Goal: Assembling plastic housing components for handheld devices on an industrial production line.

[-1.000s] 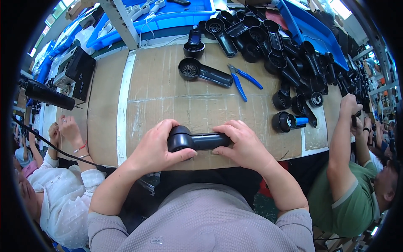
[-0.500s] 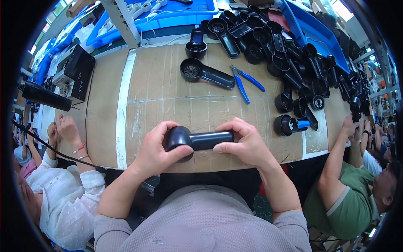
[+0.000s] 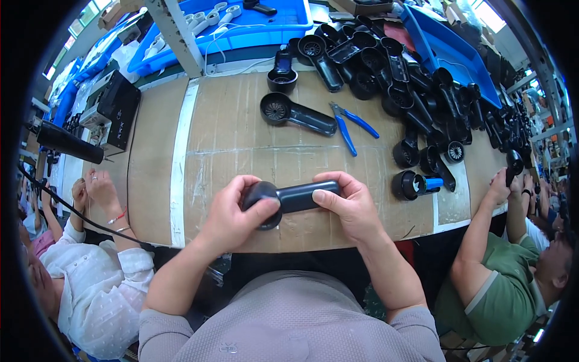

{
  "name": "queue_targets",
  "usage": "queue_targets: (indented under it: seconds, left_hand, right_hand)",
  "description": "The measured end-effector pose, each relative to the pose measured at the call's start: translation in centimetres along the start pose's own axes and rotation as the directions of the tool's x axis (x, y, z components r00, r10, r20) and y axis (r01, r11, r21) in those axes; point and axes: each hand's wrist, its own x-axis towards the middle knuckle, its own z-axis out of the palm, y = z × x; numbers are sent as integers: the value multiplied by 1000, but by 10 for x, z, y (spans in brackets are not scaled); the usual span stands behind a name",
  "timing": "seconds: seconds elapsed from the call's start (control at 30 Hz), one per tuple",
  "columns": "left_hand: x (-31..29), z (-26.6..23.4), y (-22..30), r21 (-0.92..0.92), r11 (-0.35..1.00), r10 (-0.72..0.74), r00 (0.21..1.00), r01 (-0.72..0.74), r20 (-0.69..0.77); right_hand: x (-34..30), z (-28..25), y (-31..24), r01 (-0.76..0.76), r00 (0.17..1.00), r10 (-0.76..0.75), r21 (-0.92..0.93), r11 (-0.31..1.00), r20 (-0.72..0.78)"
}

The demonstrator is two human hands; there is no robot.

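Note:
Both hands hold a black plastic housing (image 3: 301,197) with a round head and a straight handle, low over the front of the cardboard-covered table. My left hand (image 3: 232,211) wraps the round head, thumb across it. My right hand (image 3: 354,208) grips the handle's end, with its thumb lying on top. Farther off lies an open black housing shell (image 3: 301,114) with a slotted round end. Beside it, blue-handled cutters (image 3: 347,130) rest with their handles spread. To the right, a black round-headed part (image 3: 405,185) lies with a blue cylinder (image 3: 431,183) next to it.
Many black shells (image 3: 398,96) are heaped at the far right, by a tilted blue tray (image 3: 452,54). Another blue tray (image 3: 253,37) holds white parts. At left stand a black box (image 3: 117,111) and a dark cylindrical tool (image 3: 69,142). People work on both sides.
My right thumb has moved from the handle's near side onto its top. The held housing has turned slightly, its handle end tipping upward. My left thumb has moved higher on the head.

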Motion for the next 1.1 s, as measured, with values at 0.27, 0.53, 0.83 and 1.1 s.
queue_targets:
  seconds: [0.27,0.53,0.83,1.1]
  left_hand:
    - [-11,51,-37,581,566,765,635,-585,-107]
    - [-6,69,-63,745,289,931,359,-601,-71]
    - [-5,64,-45,596,498,839,523,-631,-147]
    - [-5,21,-35,303,848,482,871,-436,-97]
  right_hand:
    - [19,7,7,39,998,25,830,557,-64]
    - [32,1,13,41,971,-224,864,503,84]
    - [41,0,18,70,988,-152,840,538,15]
    - [22,-14,14,626,776,-580,-421,657,248]
